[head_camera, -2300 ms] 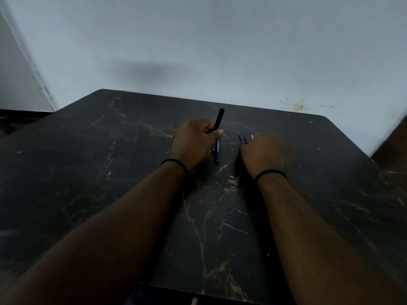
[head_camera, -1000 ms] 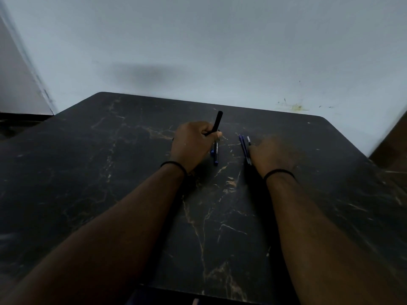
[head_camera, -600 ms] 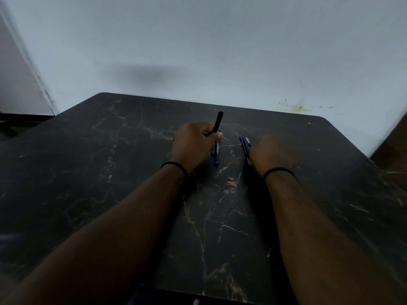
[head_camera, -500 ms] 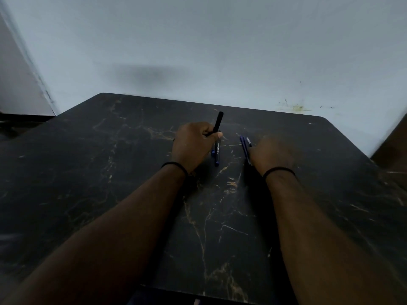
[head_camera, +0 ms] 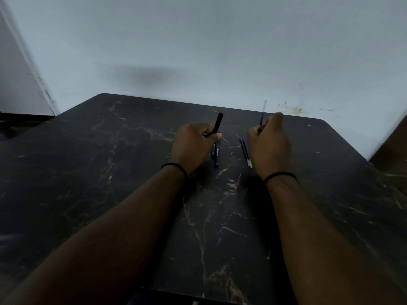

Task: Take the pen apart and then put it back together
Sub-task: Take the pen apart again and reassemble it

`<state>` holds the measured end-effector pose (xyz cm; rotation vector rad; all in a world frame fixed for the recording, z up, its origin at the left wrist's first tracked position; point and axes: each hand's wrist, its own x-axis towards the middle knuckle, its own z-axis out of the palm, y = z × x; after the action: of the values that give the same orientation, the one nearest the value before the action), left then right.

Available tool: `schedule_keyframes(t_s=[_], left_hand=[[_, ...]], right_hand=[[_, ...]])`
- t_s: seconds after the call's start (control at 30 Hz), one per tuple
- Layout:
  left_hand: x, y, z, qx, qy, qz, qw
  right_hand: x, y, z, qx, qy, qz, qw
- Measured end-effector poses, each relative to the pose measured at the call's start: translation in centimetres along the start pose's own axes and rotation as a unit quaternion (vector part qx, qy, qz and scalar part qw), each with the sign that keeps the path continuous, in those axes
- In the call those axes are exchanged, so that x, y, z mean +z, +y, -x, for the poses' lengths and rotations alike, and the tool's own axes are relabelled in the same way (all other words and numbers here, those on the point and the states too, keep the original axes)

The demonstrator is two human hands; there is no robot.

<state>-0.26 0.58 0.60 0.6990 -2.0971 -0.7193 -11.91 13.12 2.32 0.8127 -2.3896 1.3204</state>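
On the dark marbled table (head_camera: 110, 172), the left hand (head_camera: 193, 146) grips a black barrel (head_camera: 217, 124) above a loose pen (head_camera: 217, 158), while the right hand (head_camera: 268, 144) pinches a refill (head_camera: 262, 115) beside two spare refills (head_camera: 245, 151).

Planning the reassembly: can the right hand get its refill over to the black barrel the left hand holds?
Probably yes. The right hand pinches the refill raised off the table, and the left hand holds the black barrel tilted up beside it, with only open space between them.
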Motion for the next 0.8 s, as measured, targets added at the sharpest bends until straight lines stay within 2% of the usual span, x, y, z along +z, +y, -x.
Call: schedule_keyframes(t_s=[0.1,0.3,0.63,0.73,0.8], left_hand=[[0.0,-0.1,-0.1,-0.003,0.002,0.002,1.000],[0.0,-0.2,-0.1,0.000,0.002,0.010,1.000],[-0.4,0.0,-0.1,0.011,0.016,-0.014,1.000],[-0.5,0.0,0.0,0.016,0.015,-0.014,1.000],[-0.5,0.0,0.0,0.017,0.017,-0.014,1.000]], right_hand=[[0.2,-0.5,0.5,-0.079,0.024,-0.048,0.995],[0.5,-1.2,1.0,-0.122,0.018,-0.122,0.985],[0.7,-1.8,1.9,-0.159,0.062,-0.249,0.953],[0.7,-2.0,2.0,-0.170,0.037,-0.262,0.949],[0.9,-2.1,2.0,-0.140,0.009,-0.281,0.949]])
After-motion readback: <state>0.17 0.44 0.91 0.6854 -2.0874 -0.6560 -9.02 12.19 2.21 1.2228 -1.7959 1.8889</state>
